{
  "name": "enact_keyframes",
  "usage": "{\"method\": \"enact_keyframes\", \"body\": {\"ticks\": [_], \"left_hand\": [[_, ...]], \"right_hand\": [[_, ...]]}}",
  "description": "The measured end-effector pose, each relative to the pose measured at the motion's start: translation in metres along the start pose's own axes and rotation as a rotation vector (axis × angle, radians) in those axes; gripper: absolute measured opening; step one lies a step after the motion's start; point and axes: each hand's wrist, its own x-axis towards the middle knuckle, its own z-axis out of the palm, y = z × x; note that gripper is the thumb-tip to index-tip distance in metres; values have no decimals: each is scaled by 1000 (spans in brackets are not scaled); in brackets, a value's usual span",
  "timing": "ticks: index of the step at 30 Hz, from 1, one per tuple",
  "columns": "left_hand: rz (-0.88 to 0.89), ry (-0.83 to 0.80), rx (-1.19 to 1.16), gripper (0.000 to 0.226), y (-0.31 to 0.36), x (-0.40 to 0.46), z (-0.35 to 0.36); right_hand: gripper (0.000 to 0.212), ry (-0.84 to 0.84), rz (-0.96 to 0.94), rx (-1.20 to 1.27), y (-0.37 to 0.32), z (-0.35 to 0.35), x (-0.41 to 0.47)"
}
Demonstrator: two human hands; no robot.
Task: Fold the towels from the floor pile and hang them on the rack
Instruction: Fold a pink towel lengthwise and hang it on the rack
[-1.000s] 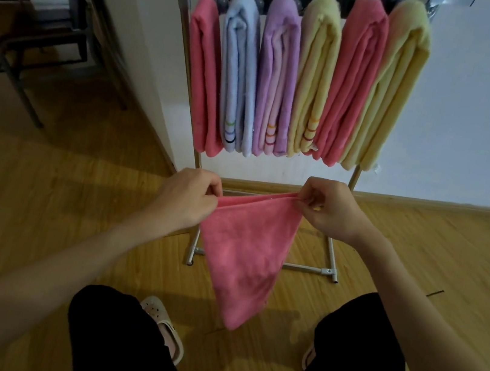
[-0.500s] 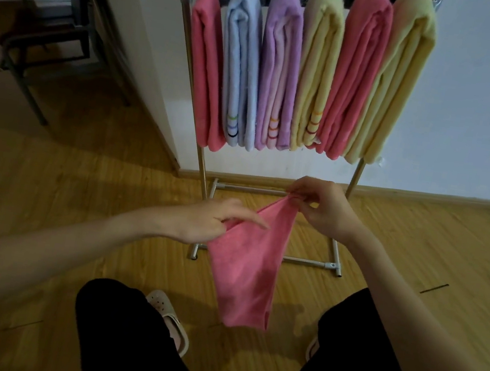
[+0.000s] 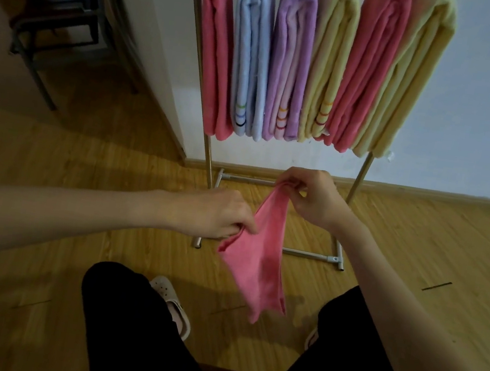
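Looks like a room in someone's home, maybe a hallway corner or spare room. You've got a wood-plank floor (image 3: 66, 158), plain white walls (image 3: 487, 110) with a wooden skirting board (image 3: 427, 193), and a freestanding metal towel rack (image 3: 357, 183) loaded with folded towels (image 3: 327, 70) in pastel colours. A dark metal-framed chair (image 3: 47, 28) sits off in the back left, and the person is wearing clog slippers (image 3: 170, 304).

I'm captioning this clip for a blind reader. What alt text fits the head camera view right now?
Two bare hands hold a small pink cloth towel above a wooden floor: the right hand pinches its top, the left hand grips its left edge lower down. Behind stands a metal towel rack hung with six folded towels: pink, blue, purple, yellow, pink, yellow.
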Motion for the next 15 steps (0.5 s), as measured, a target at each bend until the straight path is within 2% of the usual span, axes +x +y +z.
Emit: {"method": "enact_keyframes", "body": {"ticks": [3,6,10,13,15], "left_hand": [[47,158,76,19,1,1,4],[192,281,199,10,0,7,4],[388,140,273,13,-5,20,2],[340,162,371,9,-9,24,3],[254,235,389,15,-13,25,3]], "right_hand": [[25,31,39,-3,4,-3,-3],[22,56,78,-37,12,-4,-8],[20,88,121,-65,10,-6,-13],[19,116,137,-42,7,-9,-15],[17,140,148,-5,5,-12,-17]]}}
